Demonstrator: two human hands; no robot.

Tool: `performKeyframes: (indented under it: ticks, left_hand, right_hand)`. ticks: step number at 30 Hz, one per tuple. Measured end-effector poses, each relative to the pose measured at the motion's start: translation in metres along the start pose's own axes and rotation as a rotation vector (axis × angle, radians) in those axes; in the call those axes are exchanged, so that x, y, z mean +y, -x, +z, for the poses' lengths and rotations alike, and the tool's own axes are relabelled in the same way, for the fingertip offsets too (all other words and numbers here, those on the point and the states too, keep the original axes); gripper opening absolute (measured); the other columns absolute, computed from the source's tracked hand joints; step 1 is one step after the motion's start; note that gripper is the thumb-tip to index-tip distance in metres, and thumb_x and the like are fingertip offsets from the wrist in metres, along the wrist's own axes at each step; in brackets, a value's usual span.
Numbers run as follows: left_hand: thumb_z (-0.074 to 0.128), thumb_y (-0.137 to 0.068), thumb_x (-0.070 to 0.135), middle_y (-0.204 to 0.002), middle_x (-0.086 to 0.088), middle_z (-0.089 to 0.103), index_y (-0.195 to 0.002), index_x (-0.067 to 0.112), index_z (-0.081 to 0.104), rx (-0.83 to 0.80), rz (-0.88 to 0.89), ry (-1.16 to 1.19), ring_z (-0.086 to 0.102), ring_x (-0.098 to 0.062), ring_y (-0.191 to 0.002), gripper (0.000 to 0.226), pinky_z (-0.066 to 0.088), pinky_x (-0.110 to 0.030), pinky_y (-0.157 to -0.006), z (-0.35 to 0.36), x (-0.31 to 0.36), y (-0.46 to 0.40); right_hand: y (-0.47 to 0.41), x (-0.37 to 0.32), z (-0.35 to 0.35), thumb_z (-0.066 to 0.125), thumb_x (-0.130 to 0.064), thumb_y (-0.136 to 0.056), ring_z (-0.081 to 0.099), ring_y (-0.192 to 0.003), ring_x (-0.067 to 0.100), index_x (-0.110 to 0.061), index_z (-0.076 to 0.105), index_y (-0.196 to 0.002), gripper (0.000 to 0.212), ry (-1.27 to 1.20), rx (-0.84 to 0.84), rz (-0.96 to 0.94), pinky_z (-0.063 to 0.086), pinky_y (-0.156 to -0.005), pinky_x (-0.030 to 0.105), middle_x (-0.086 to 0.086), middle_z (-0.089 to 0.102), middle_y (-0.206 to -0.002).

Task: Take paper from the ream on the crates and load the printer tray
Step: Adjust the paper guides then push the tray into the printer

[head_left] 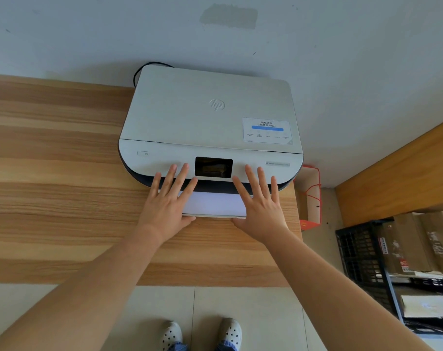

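Fingers of left hand (167, 198) and right hand (259, 201) are splayed flat, grasping nothing, pressed on the paper stack (213, 203) in the printer tray (213, 216) at 6 o'clock of the HP printer (210, 117). Loading is judged nearly done; tray is not yet pushed in. Tray guides are hidden. Ream (424, 304) on crates (362, 259) at 4 o'clock, blurred.

The printer (210, 117) sits at the desk's (50, 173) back right corner, against the wall (342, 59). Its paper tray (213, 205) projects toward the front edge. Crates (362, 262) stand on the floor (240, 305), right of the desk.
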State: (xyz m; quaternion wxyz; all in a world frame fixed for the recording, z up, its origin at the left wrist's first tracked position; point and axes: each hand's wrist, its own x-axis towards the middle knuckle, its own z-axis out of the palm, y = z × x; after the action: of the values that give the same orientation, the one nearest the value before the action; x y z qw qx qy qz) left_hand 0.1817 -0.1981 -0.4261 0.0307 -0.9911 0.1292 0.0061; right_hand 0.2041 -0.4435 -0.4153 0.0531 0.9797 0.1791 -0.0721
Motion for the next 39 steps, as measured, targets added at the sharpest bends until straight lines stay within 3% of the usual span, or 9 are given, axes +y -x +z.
performKeyframes:
  ticks: [11, 16, 20, 26, 33, 39]
  left_hand:
    - [0.072, -0.071, 0.057, -0.162, -0.011, -0.005, -0.151, 0.020, 0.016, 0.058, 0.001, 0.003, -0.004, -0.033, -0.148, 0.105, 0.009, -0.058, -0.117, 0.005, -0.012, -0.018]
    - [0.073, -0.075, 0.047, -0.160, -0.013, -0.007, -0.150, 0.017, 0.020, 0.085, 0.016, 0.008, -0.004, -0.036, -0.147, 0.096, 0.008, -0.057, -0.116, 0.009, -0.012, -0.023]
    - [0.075, -0.078, 0.033, -0.160, -0.013, -0.003, -0.149, 0.017, 0.023, 0.125, 0.026, 0.035, 0.000, -0.036, -0.147, 0.089, 0.011, -0.058, -0.116, 0.014, -0.014, -0.023]
    - [0.077, -0.075, 0.024, -0.160, -0.013, 0.009, -0.146, 0.019, 0.027, 0.180, 0.030, 0.023, 0.012, -0.037, -0.146, 0.087, 0.018, -0.059, -0.113, 0.016, -0.016, -0.026]
    - [0.080, -0.072, 0.021, -0.152, -0.015, 0.020, -0.137, 0.017, 0.038, 0.262, 0.012, 0.002, 0.024, -0.039, -0.138, 0.078, 0.030, -0.063, -0.105, 0.025, -0.014, -0.032]
    - [0.079, -0.073, 0.024, -0.150, -0.016, 0.021, -0.136, 0.015, 0.040, 0.314, 0.035, -0.031, 0.026, -0.040, -0.136, 0.075, 0.032, -0.063, -0.102, 0.035, -0.016, -0.035]
  right_hand:
    - [-0.020, 0.009, -0.001, 0.064, -0.063, -0.076, -0.020, -0.146, 0.034, -0.026, -0.004, -0.154, 0.109, 0.023, 0.078, -0.023, -0.003, -0.119, 0.052, 0.010, -0.017, -0.161]
    - [-0.024, 0.008, 0.001, 0.064, -0.055, -0.081, -0.026, -0.144, 0.033, -0.027, -0.009, -0.153, 0.106, 0.029, 0.074, -0.015, -0.013, -0.118, 0.048, 0.008, -0.024, -0.159]
    - [-0.026, 0.008, 0.005, 0.066, -0.052, -0.083, -0.020, -0.146, 0.034, -0.027, -0.002, -0.153, 0.101, 0.017, 0.116, -0.007, -0.013, -0.117, 0.047, 0.009, -0.017, -0.161]
    - [-0.029, 0.006, 0.013, 0.069, -0.046, -0.082, -0.011, -0.147, 0.036, -0.025, 0.009, -0.153, 0.095, 0.001, 0.202, -0.006, -0.007, -0.118, 0.050, 0.010, -0.008, -0.162]
    - [-0.038, 0.004, 0.027, 0.076, -0.031, -0.073, 0.009, -0.143, 0.041, -0.021, 0.031, -0.142, 0.083, -0.009, 0.412, -0.008, 0.004, -0.115, 0.056, 0.013, 0.012, -0.155]
    - [-0.045, 0.005, 0.037, 0.078, -0.034, -0.068, 0.016, -0.140, 0.043, -0.020, 0.029, -0.140, 0.089, 0.022, 0.498, -0.029, 0.010, -0.112, 0.059, 0.015, 0.017, -0.152]
